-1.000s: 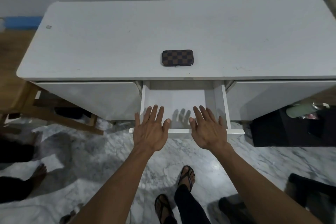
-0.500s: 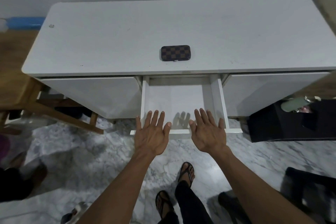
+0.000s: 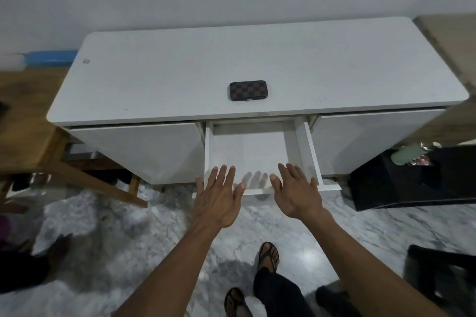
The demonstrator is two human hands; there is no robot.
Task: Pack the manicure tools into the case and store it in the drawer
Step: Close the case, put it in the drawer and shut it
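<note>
Case (image 3: 247,90) flat, long axis left-right

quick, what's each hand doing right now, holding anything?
Left hand: open, fingers spread, holding nothing, over the front edge of the drawer.
Right hand: open, fingers spread, holding nothing, over the same edge.

Wide bare tabletop (image 3: 154,85) on every side of closed checkered case (image 3: 247,90), reachable from above. Middle drawer (image 3: 251,148) pulled out, open at top. Left hand (image 3: 219,195) and right hand (image 3: 296,193), fingers spread, low over drawer's front edge.
</note>
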